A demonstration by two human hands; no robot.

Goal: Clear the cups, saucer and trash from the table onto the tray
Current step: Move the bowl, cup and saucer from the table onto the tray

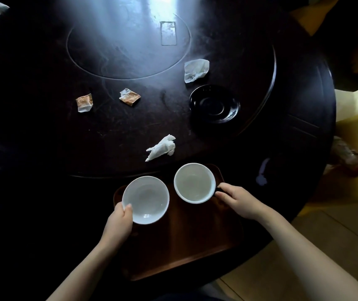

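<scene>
Brown wood, smooth and rectangular, forms the tray [184, 253] at 6 o'clock on a round, dark, glossy bench [43, 131]. Over the tray's far end, the left hand [119, 222] has its grip closed on the near rim of a round white cup [145, 199], thumb inside the rim. Just beside it at 3 o'clock, the right hand [236, 200] pinches the dark handle of a second cup [194, 183], white inside. Whether either cup touches the tray cannot be told.

Farther out on the bench, a twisted white tissue [161, 147] lies near 12 o'clock from the cups. Beyond it at 1 o'clock sits a shiny black saucer [214, 104], with a crumpled napkin [196, 70] just past it. At 11 o'clock lie two torn, brownish, crinkled packets, one nearer the middle [129, 97], one farther left [84, 102].
</scene>
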